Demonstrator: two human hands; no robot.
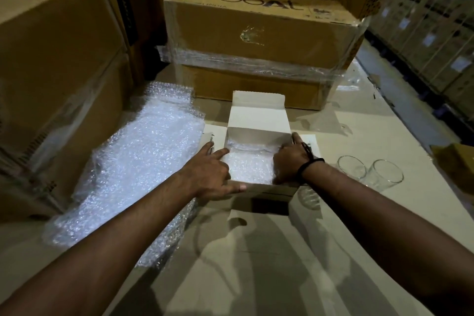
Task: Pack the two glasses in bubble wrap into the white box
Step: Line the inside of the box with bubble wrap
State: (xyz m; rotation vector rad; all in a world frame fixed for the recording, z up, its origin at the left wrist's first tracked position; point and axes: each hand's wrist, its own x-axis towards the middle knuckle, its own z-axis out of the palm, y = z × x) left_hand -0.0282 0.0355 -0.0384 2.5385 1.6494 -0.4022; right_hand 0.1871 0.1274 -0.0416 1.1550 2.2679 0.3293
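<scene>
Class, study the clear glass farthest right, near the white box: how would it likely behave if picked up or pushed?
The glass looks clear and thin-walled, so probably rigid but fragile. Its smooth sides may slip in a bare grip. It appears to stand upright; if tipped, its round body would likely roll.

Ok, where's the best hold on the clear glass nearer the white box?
Probably round its side wall below the rim, coming from above on its left: the glass seems upright, mouth up, with the second glass close on its right.
</scene>
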